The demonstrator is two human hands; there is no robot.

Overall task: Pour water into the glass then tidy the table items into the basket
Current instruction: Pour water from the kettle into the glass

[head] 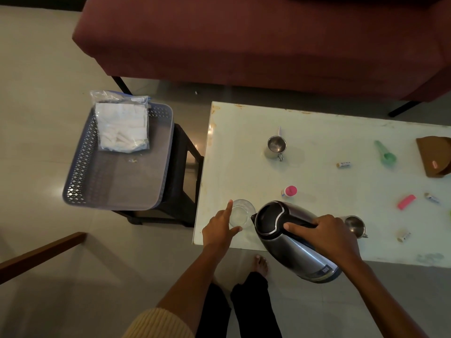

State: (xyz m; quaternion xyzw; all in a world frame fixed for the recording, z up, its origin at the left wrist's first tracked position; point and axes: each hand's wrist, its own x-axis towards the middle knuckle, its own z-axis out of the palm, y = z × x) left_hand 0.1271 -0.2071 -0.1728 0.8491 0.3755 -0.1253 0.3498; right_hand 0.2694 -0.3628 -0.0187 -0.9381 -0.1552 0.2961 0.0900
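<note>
The kettle (288, 242) gripped by the right hand (329, 234) has a shiny, smooth metal body and a glossy black plastic lid, and the glass (240, 213) held by the left hand (219, 230) just left of that grip is clear and smooth. The near cup (355, 224) just right of the grip and the far cup (275, 146) well beyond it are shiny metal, and the table (244, 147) under the grip has a smooth, pale, glossy top with rough brown spots on its far edge. Far left of the grip, the basket (80, 167) is matt grey plastic with little holes
</note>
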